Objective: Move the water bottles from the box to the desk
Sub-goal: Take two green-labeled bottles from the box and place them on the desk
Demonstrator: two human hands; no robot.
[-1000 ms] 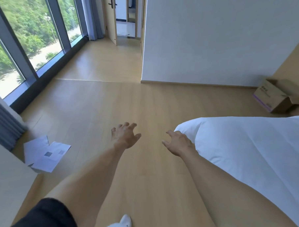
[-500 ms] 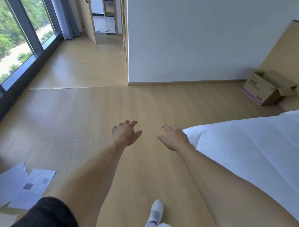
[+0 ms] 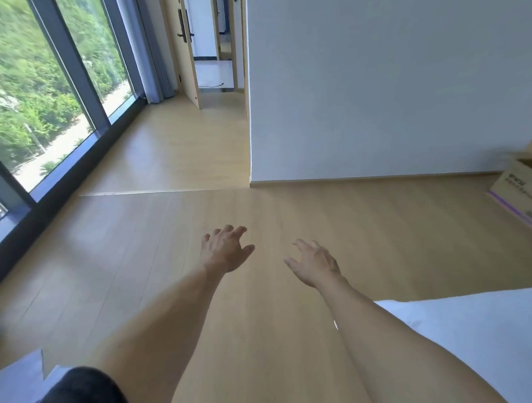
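Cardboard box shifted rightward, blurred; bare hands empty

Cardboard box seen at far right edge, partly cut off; set on wood floor by wall, top flaps open, purple stripe along bottom. Contents can't be made out.

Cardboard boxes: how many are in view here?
1. A cardboard box stands on the floor at the far right edge, near the wall, partly cut off by the frame. Its contents cannot be seen.
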